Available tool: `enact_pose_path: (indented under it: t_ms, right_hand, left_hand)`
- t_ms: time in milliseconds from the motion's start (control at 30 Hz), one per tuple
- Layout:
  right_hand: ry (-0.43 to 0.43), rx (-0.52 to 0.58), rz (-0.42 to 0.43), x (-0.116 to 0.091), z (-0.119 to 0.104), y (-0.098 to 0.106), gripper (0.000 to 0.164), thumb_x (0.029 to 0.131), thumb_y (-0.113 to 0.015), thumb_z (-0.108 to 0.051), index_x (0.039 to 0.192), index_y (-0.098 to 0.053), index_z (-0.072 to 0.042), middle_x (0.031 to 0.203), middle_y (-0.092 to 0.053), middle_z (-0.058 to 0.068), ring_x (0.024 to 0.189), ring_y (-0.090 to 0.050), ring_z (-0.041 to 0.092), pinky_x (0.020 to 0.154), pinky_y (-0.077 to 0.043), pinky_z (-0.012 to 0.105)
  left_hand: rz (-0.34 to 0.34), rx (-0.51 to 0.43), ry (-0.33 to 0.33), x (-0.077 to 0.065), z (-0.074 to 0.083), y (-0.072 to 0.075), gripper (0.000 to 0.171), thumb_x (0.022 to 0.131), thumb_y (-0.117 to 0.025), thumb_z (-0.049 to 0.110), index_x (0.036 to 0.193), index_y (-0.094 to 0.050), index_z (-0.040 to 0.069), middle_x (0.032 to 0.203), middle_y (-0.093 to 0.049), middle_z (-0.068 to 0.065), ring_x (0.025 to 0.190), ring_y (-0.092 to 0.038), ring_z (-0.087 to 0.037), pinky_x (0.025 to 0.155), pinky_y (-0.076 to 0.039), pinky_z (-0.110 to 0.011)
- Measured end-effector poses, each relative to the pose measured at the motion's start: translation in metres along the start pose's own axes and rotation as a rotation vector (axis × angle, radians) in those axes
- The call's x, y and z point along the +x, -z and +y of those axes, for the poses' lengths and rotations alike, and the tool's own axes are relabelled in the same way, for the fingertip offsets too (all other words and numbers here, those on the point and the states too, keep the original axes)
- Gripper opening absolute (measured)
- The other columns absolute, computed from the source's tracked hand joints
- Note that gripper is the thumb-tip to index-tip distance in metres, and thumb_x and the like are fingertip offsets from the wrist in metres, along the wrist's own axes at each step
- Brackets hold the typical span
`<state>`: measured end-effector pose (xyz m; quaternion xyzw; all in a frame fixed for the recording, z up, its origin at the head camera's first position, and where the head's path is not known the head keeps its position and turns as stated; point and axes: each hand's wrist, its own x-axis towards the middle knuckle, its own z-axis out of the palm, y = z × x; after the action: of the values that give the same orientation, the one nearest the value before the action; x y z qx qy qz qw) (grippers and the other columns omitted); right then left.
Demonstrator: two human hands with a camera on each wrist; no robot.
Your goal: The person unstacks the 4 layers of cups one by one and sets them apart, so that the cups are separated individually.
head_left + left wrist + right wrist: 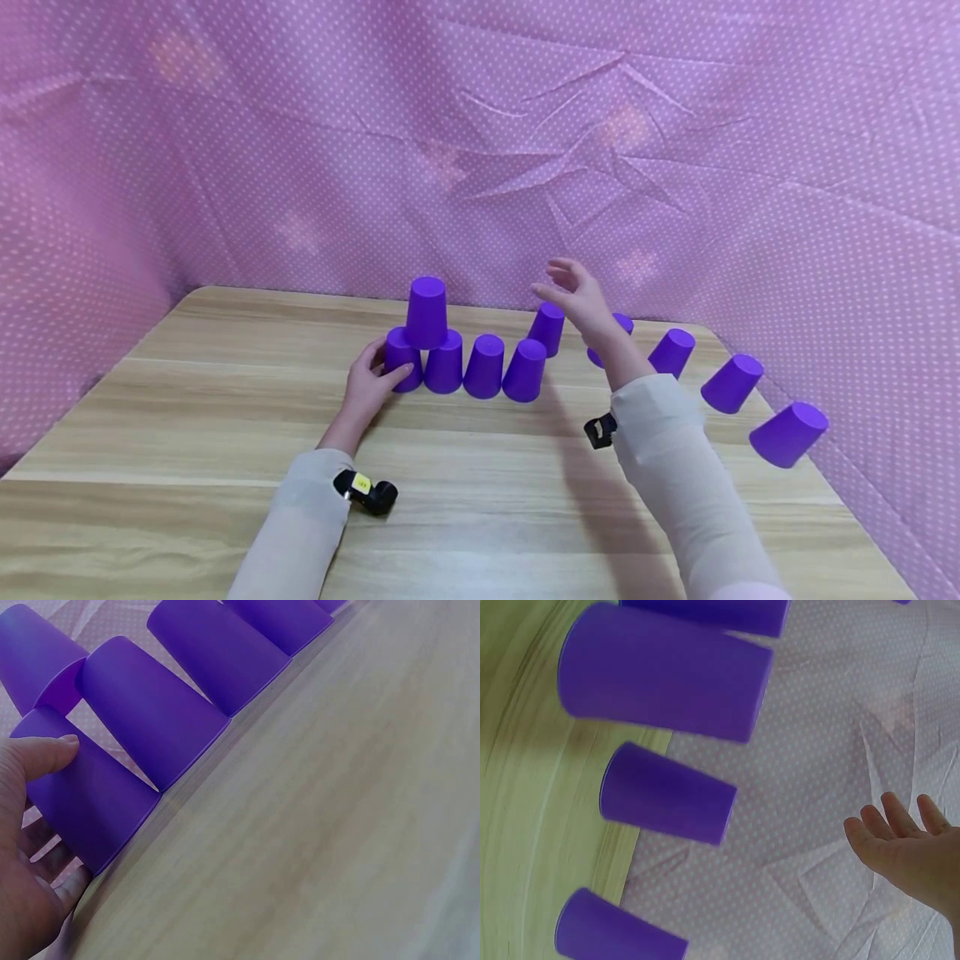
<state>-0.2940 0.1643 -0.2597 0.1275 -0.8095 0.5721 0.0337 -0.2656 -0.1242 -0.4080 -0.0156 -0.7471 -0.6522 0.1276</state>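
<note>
Upside-down purple cups stand in a row on the table, and one purple cup [427,313] sits on top, bridging the two at the left end. My left hand [366,385] holds the leftmost bottom cup [90,787], thumb across its front and fingers around its outer side. The second bottom cup [150,712] stands beside it, touching or nearly so. My right hand [579,296] is raised in the air with its fingers spread and nothing in them. It is nearest to a purple cup [547,330] behind the row's right end.
Towards the right, more upside-down purple cups stand apart in a slanting line, including one cup [732,384] and the nearest cup [789,434]. My right forearm partly covers another cup [622,323]. A pink dotted cloth [480,150] hangs around the wooden table [187,417].
</note>
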Motion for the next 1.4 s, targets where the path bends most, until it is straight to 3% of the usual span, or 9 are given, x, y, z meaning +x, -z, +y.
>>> enact_pose_path:
  t_ms: [200,900,1233,1400]
  right_hand:
    - [0.013,0.050,-0.024,0.004,-0.002,-0.019,0.061,0.077,-0.065,-0.018,0.128,-0.035,-0.005,0.127,-0.037,0.016,0.119,-0.031,0.027,0.097,-0.029,0.036]
    - [-0.016,0.044,-0.119,0.013,-0.002,-0.086,0.062,0.075,-0.067,-0.023,0.127,-0.038,-0.009,0.125,-0.042,0.010,0.117,-0.034,0.023,0.095,-0.031,0.036]
    - [0.045,0.134,-0.150,0.014,0.002,-0.115,0.061,0.074,-0.068,-0.020,0.125,-0.038,-0.004,0.118,-0.048,0.012,0.108,-0.044,0.022,0.089,-0.038,0.032]
    - [0.033,0.147,-0.149,0.013,-0.003,-0.124,0.064,0.074,-0.068,-0.017,0.127,-0.035,0.000,0.118,-0.048,0.015,0.108,-0.044,0.024,0.090,-0.038,0.032]
  left_hand:
    - [-0.001,0.008,-0.006,0.000,0.000,0.000,0.060,0.076,-0.065,0.007,0.128,-0.036,0.000,0.122,-0.041,-0.022,0.112,-0.038,-0.030,0.095,-0.032,-0.035]
    - [0.000,0.000,-0.005,0.001,-0.001,-0.001,0.061,0.075,-0.065,0.004,0.128,-0.035,-0.002,0.122,-0.040,-0.024,0.112,-0.038,-0.031,0.094,-0.033,-0.036]
    - [0.002,-0.004,-0.022,0.001,0.000,0.000,0.059,0.075,-0.065,0.006,0.127,-0.037,0.000,0.121,-0.042,-0.022,0.111,-0.039,-0.029,0.094,-0.034,-0.034]
    - [0.008,0.002,-0.016,0.001,0.000,0.000,0.059,0.075,-0.066,0.006,0.127,-0.037,0.000,0.120,-0.042,-0.022,0.110,-0.040,-0.030,0.093,-0.034,-0.034]
